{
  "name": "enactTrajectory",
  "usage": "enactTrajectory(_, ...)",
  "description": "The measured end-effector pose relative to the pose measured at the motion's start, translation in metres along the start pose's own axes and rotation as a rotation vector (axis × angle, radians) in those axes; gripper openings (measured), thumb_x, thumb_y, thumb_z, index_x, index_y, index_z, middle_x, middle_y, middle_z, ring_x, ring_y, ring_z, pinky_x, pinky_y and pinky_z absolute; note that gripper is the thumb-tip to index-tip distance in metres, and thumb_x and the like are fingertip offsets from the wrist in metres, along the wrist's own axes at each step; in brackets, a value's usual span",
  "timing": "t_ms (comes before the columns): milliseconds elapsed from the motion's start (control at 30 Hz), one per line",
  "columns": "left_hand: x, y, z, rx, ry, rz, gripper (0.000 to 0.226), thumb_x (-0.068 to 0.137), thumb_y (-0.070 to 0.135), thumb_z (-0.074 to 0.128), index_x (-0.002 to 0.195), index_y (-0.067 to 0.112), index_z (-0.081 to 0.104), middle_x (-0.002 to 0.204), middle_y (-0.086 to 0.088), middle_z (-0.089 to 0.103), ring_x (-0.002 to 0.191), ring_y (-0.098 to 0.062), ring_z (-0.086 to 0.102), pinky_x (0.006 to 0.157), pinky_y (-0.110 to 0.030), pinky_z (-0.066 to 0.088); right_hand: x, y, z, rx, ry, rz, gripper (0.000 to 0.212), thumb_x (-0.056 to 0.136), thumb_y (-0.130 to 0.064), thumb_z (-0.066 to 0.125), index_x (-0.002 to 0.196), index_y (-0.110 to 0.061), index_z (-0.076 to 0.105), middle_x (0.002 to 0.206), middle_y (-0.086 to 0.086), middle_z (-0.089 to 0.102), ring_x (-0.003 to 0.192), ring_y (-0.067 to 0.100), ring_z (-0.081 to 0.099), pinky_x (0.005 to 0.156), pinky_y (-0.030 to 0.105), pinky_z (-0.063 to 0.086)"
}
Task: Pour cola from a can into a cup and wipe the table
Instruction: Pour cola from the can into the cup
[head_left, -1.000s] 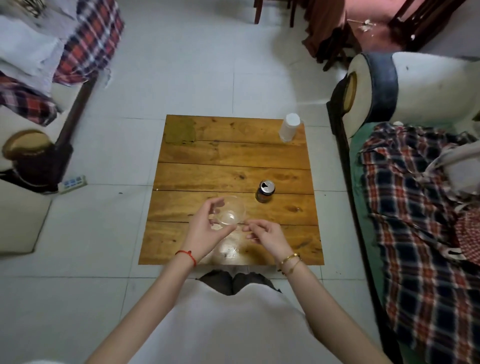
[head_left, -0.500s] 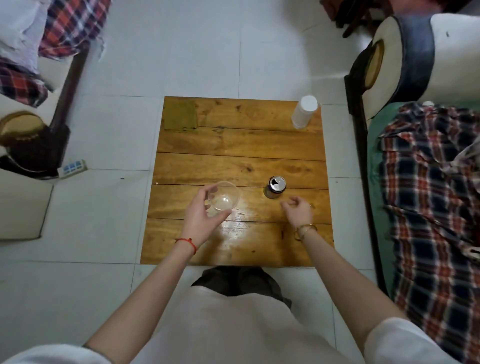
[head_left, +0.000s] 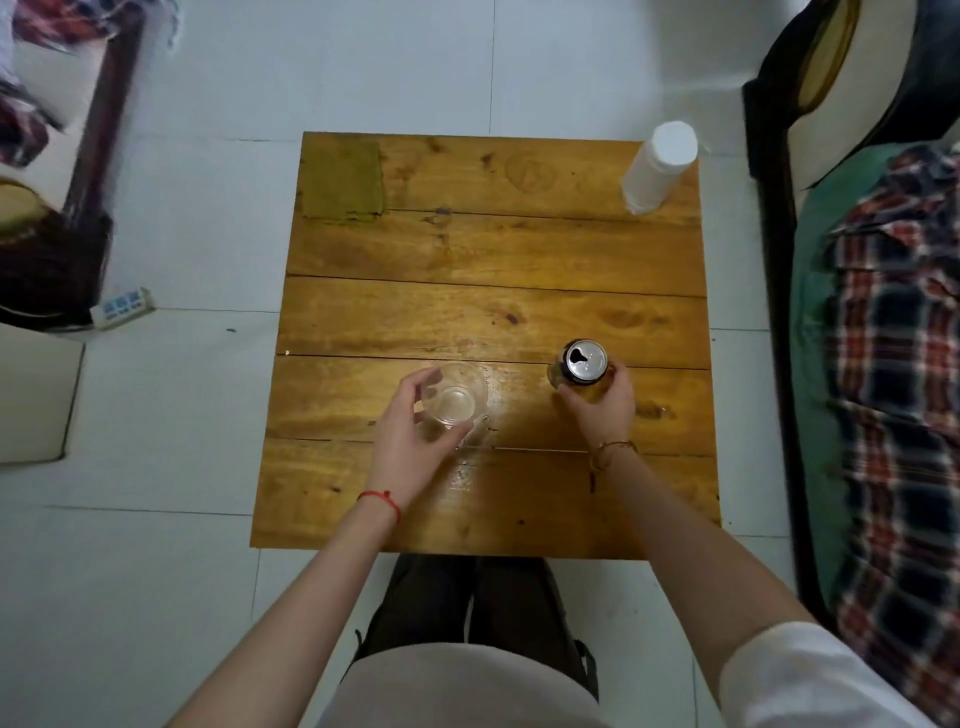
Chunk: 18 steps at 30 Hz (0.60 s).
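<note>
Since half a second ago the right hand (head_left: 602, 408) has reached the can (head_left: 581, 364) and now has its fingers curled round the can's near side; before, it hung short of it with nothing in it. Nearest the body, both forearms stretch over the near edge of the wooden table (head_left: 488, 499), a red string on the left wrist and a thin gold bracelet on the right. Left hand (head_left: 410, 439) grips the clear cup (head_left: 453, 397), thumb and fingers wrapped round its wall; the cup looks empty and is at the near-middle of the table. The can stands upright just right of the cup, apart from it, its top already open. Between them and the far edge the boards lie bare. At the far left corner lies a flat green cloth (head_left: 343, 179); at the far right corner stands a white bottle (head_left: 657, 166). A plaid-covered sofa (head_left: 883, 389) flanks the right side, and a power strip (head_left: 122, 307) lies on the tiled floor to the left
</note>
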<state>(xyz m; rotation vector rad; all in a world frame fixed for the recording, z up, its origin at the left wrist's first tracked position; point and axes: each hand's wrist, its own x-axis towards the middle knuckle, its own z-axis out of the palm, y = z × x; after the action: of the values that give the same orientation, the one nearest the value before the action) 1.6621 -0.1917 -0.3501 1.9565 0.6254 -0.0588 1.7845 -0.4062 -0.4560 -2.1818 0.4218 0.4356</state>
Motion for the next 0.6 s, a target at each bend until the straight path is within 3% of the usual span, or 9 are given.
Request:
enactTrajectory(67, 0.001, -0.006, 0.004, -0.006, -0.007, -0.005, 0.066, 0.074, 0.024, 0.084, 0.128, 0.032, 0.047, 0.129, 0.015, 0.055, 0.121, -0.005, 0.053, 0.098, -0.033, 0.053, 0.001, 0.002, 0.005, 0.039, 0.017, -0.036, 0.088, 0.068, -0.032, 0.085, 0.140, -0.012, 0.039, 0.138, 0.006, 0.049, 0.127, 0.020, 0.047, 0.102, 0.026, 0.036)
enactTrajectory(200, -0.001, -0.011, 0.008, 0.007, -0.032, -0.005, 0.067, 0.074, 0.026, 0.083, 0.131, 0.029, 0.047, 0.133, 0.011, 0.055, 0.124, -0.007, 0.053, 0.098, -0.034, 0.053, 0.004, 0.002, 0.008, 0.041, 0.044, -0.106, 0.077, 0.069, -0.032, 0.085, 0.133, -0.014, 0.046, 0.129, 0.005, 0.056, 0.119, 0.020, 0.052, 0.099, 0.031, 0.043)
enactTrajectory(467, -0.012, 0.019, -0.011, 0.003, -0.017, 0.001, 0.066, 0.074, 0.024, 0.084, 0.127, 0.034, 0.047, 0.129, 0.015, 0.056, 0.120, -0.002, 0.053, 0.097, -0.031, 0.052, -0.014, -0.025, -0.018, 0.080, -0.001, -0.134, 0.065, 0.066, -0.033, 0.086, 0.119, -0.022, 0.048, 0.109, -0.011, 0.056, 0.102, 0.009, 0.053, 0.085, 0.026, 0.043)
enactTrajectory(600, -0.019, 0.053, -0.031, -0.020, -0.010, 0.025, 0.066, 0.074, 0.021, 0.084, 0.131, 0.023, 0.050, 0.130, 0.010, 0.057, 0.119, -0.006, 0.054, 0.099, -0.036, 0.051, -0.041, -0.065, -0.052, 0.139, -0.067, -0.207, 0.068, 0.069, -0.034, 0.084, 0.124, -0.021, 0.046, 0.118, -0.009, 0.058, 0.108, 0.008, 0.053, 0.089, 0.022, 0.044)
